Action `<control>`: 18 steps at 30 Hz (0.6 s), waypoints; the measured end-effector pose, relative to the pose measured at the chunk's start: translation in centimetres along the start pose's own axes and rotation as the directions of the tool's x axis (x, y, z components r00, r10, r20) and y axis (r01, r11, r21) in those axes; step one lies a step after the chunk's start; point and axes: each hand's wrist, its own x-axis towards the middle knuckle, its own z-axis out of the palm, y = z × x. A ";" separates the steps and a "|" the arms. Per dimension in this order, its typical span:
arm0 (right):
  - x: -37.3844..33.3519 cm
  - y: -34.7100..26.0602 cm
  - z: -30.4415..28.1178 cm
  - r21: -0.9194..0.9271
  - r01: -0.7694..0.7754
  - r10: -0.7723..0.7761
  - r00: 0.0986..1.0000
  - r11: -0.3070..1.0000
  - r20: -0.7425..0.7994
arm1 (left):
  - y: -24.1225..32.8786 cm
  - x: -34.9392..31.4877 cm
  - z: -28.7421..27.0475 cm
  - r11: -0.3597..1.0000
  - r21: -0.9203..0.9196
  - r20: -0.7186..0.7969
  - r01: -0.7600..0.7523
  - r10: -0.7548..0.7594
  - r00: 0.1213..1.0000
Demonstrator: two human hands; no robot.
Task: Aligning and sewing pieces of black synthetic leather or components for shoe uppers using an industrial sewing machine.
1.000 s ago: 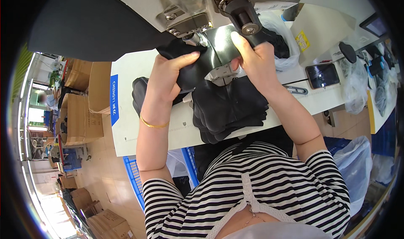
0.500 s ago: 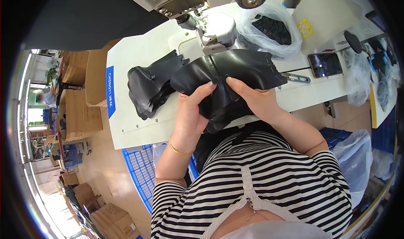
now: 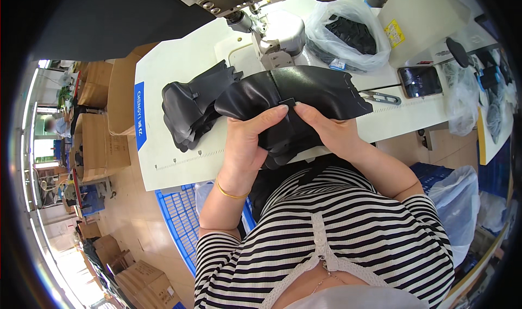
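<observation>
Close in front of the sewing machine, I hold a glossy black leather piece with a seam across its middle, shaped like a shoe upper. My left hand grips it from the near left, and my right hand from the near right. Both thumbs press from above, their tips close together beside a small dark tab at the seam. Most of my other fingers are hidden beneath the leather. More black leather hangs down between my hands. To the left lies a stack of similar black pieces.
Right of the machine stands a clear plastic bag with black pieces inside. Thread snippers and a phone lie on the white table. A blue crate is below the left edge; cardboard boxes stand farther left.
My thumbs have shifted a little, and the small tab between them now shows more plainly, lying across the seam. The leather has turned slightly. The whole view has moved a bit.
</observation>
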 end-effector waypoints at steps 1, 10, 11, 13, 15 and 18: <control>0.0 0.0 0.0 0.006 0.002 -0.002 1.000 1.000 -0.003 | -0.1 0.0 0.0 0.999 0.012 -0.010 -0.032 0.032 0.999; 0.1 -0.3 -0.1 0.003 -0.013 0.013 1.000 1.000 0.019 | -0.4 -0.2 0.4 0.973 0.144 -0.054 -0.182 0.192 0.980; 0.1 -0.3 -0.2 -0.031 -0.003 0.004 1.000 0.999 0.022 | -0.5 -0.2 0.3 0.968 0.162 -0.041 -0.192 0.201 0.979; 0.2 -0.3 -0.2 -0.029 0.004 -0.004 1.000 1.000 0.013 | 0.0 -0.3 0.8 0.991 0.049 -0.105 -0.128 0.133 0.986; 0.2 -0.3 -0.1 -0.024 0.011 -0.011 1.000 1.000 0.005 | 0.5 -0.4 1.1 0.996 -0.066 -0.162 -0.068 0.057 0.985; 0.1 -0.3 0.2 -0.016 0.012 -0.013 0.999 1.000 -0.030 | 0.6 -0.5 1.2 0.995 -0.041 -0.148 -0.095 0.088 0.985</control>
